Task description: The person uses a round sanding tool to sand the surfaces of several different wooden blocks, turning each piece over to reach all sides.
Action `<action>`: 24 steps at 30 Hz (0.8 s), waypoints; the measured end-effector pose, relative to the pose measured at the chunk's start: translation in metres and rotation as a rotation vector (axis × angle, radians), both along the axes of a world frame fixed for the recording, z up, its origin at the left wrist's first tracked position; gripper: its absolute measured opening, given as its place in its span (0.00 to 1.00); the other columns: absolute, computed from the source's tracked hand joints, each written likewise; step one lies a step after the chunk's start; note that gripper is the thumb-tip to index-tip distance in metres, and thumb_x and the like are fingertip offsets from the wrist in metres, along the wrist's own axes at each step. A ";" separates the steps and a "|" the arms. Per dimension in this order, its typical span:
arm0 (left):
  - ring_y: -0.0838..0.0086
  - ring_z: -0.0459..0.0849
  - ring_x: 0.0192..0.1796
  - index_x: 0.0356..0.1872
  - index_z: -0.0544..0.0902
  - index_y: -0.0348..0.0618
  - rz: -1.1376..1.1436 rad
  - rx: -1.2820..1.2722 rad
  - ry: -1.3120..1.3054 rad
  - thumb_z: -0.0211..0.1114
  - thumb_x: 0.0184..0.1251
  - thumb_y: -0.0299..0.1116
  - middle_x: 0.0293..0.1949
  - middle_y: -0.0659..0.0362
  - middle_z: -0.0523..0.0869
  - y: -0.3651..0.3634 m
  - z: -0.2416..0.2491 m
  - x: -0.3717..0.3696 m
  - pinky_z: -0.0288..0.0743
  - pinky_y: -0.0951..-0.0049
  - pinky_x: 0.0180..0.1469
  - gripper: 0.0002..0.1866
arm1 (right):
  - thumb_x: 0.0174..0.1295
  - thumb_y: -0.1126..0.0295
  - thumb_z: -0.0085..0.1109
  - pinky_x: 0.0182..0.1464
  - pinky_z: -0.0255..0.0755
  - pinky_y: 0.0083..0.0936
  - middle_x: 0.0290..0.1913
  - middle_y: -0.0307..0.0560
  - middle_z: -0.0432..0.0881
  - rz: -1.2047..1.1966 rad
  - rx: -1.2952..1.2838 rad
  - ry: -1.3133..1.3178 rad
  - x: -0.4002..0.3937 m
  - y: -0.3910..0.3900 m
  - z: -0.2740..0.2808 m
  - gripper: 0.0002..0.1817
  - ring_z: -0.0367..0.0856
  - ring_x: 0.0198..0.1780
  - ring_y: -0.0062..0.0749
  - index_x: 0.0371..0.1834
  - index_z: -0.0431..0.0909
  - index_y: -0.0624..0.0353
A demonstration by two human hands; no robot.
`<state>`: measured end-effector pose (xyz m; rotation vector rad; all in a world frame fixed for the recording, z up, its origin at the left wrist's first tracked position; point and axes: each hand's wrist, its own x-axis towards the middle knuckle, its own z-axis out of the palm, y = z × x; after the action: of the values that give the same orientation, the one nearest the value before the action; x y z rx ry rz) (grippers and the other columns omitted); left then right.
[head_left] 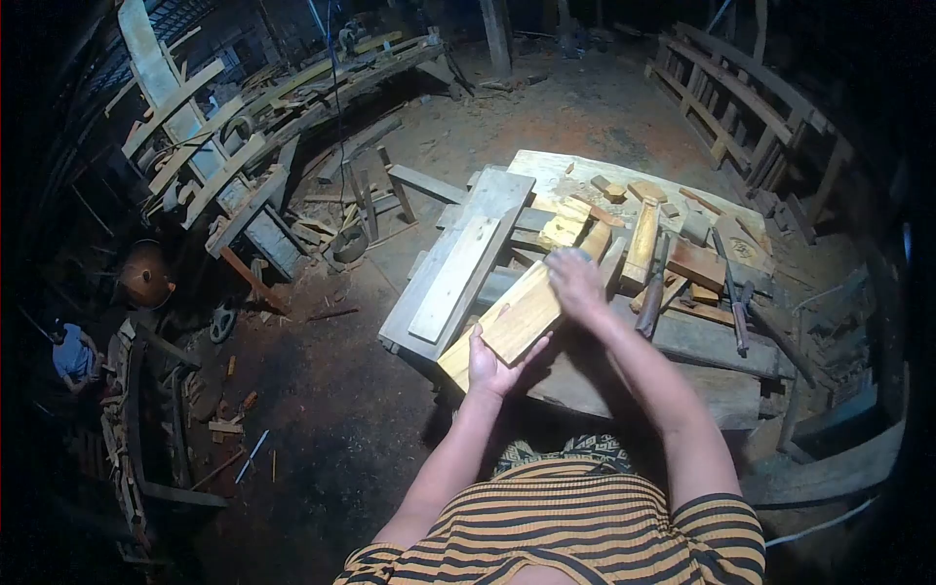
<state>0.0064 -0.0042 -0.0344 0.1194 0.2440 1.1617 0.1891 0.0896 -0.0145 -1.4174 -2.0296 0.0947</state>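
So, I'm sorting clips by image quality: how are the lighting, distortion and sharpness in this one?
Head view: a bright pool of light falls on the workbench and the wooden block, and the edges sink into near-black; fisheye bends the outer planks; the right hand looks slightly motion-blurred, while the left hand is sharper.

A rough wooden workbench [702, 380] fills the centre right of the frame, standing on a dirt floor [341, 390]. Long grey planks [458, 263] lie along its left side. A pale board [546, 171] sits at its far end, upper centre. Small yellow offcuts [565, 224] and a short yellow block [641, 244] lie in the middle. A chisel [651, 302] and dark tools [736, 312] rest toward the right. On the floor, wood scraps [229, 424] lie at lower left, and stacked timber [224, 166] at upper left.
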 end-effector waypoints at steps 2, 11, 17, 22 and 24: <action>0.46 0.63 0.67 0.67 0.63 0.49 -0.016 -0.024 -0.141 0.32 0.71 0.60 0.67 0.46 0.63 0.009 -0.023 -0.007 0.57 0.38 0.65 0.33 | 0.62 0.63 0.49 0.63 0.59 0.46 0.60 0.49 0.74 0.145 -0.095 -0.113 -0.031 -0.041 0.015 0.18 0.69 0.63 0.45 0.53 0.76 0.55; 0.46 0.63 0.67 0.66 0.64 0.49 0.042 -0.050 -0.033 0.30 0.71 0.59 0.67 0.45 0.63 0.000 0.000 0.001 0.57 0.36 0.64 0.33 | 0.64 0.63 0.47 0.67 0.53 0.44 0.61 0.49 0.73 0.219 -0.023 0.082 0.018 -0.048 -0.005 0.17 0.64 0.67 0.43 0.54 0.75 0.54; 0.46 0.64 0.67 0.65 0.64 0.48 0.039 -0.016 0.038 0.29 0.72 0.58 0.66 0.46 0.64 -0.002 0.006 0.003 0.57 0.39 0.66 0.32 | 0.66 0.59 0.46 0.66 0.57 0.43 0.63 0.54 0.70 0.054 -0.305 -0.062 -0.007 -0.061 0.033 0.19 0.66 0.66 0.46 0.57 0.74 0.53; 0.53 0.65 0.67 0.66 0.63 0.44 0.084 -0.099 0.163 0.32 0.71 0.58 0.66 0.48 0.65 0.002 0.004 -0.001 0.57 0.51 0.69 0.34 | 0.61 0.64 0.55 0.67 0.56 0.43 0.58 0.47 0.76 0.502 0.050 0.058 -0.050 -0.125 0.011 0.18 0.69 0.64 0.43 0.55 0.76 0.49; 0.53 0.65 0.67 0.66 0.63 0.44 0.071 0.011 0.003 0.34 0.71 0.59 0.66 0.47 0.65 0.006 -0.010 -0.001 0.57 0.48 0.68 0.34 | 0.58 0.65 0.58 0.67 0.57 0.43 0.57 0.48 0.77 0.504 0.249 0.031 -0.028 -0.077 -0.004 0.18 0.70 0.62 0.46 0.53 0.77 0.49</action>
<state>0.0051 0.0016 -0.0445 0.1230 0.2468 1.2336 0.1612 0.0129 -0.0189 -0.7298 -2.2396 0.0736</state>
